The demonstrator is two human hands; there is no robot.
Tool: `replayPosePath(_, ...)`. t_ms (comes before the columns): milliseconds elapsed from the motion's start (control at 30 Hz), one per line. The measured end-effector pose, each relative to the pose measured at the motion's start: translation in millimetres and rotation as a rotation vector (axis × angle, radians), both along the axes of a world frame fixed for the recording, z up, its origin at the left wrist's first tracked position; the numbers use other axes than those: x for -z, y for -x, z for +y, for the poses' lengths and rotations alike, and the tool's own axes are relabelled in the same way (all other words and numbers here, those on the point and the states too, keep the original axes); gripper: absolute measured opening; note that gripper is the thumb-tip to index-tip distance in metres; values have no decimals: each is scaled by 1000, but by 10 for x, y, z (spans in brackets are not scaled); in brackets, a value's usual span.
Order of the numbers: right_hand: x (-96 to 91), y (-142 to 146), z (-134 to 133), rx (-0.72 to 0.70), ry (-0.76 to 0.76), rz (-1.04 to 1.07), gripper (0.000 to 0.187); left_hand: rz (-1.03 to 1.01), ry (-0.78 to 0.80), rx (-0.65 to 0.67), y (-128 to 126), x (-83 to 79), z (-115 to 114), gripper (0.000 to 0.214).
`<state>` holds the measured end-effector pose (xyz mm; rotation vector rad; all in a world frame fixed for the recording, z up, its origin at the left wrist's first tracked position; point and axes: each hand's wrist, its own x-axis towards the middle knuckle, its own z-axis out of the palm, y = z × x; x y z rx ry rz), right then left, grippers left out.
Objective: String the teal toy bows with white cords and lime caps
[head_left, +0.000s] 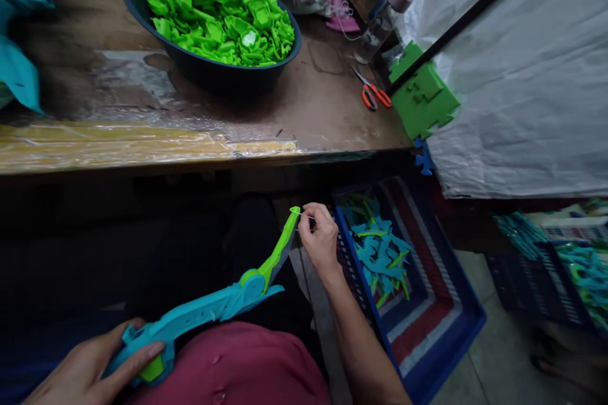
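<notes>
Two hands engaged, assembly step in progress. Left hand [90, 364] closed around handle end of teal-and-green toy [213, 304], held over lap. Right hand [320, 240] pinching thin wire or string at green tip, just beyond left-hand fingers. Next, likely: thread or seat wire with fine control. Further right, blue crate [441, 329]; beyond, bowl of green parts [209, 73].

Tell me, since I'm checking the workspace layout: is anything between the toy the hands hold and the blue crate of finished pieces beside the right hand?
Nothing visible does. The right hand pinches the green tip of the teal-and-green plastic toy, right beside the blue crate; the left hand grips its handle.
</notes>
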<state>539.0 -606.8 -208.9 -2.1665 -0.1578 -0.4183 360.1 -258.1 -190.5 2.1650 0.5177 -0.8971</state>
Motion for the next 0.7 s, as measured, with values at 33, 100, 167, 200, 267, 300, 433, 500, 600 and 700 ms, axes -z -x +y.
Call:
replayPosePath(33, 17, -1, -1, 2, 5, -8, 18, 18, 32, 13, 19, 41, 44, 61)
replayPosePath(100, 44, 4, -3, 14, 12, -18, 18, 36, 62, 17, 44, 104, 124, 57)
replayPosePath(167, 60, 17, -4, 32, 18, -24, 17, 19, 44, -3, 60, 139, 177, 52)
replayPosePath(200, 64, 23, -5, 40, 21, -25, 17, 9, 37, -11, 65, 147, 192, 49)
replayPosePath(267, 69, 35, -6, 49, 26, -28, 17, -3, 38, -14, 73, 152, 203, 46)
replayPosePath(300, 71, 40, -6, 50, 30, -30, 17, -4, 44, -12, 74, 150, 202, 45)
replayPosePath(433, 67, 54, -4, 34, 57, -43, 17, 17, 42, -2, 70, 126, 185, 46)
replayPosePath(500, 53, 62, -3, 20, 74, -47, 17, 29, 34, 10, 62, 104, 171, 49)
replayPosePath(600, 23, 74, -2, 5, 99, -51, 16, 30, 13, 19, 41, 66, 149, 53)
replayPosePath(700, 1, 81, -3, 2, 111, -44, 16, 2, -38, -11, 26, 47, 140, 52)
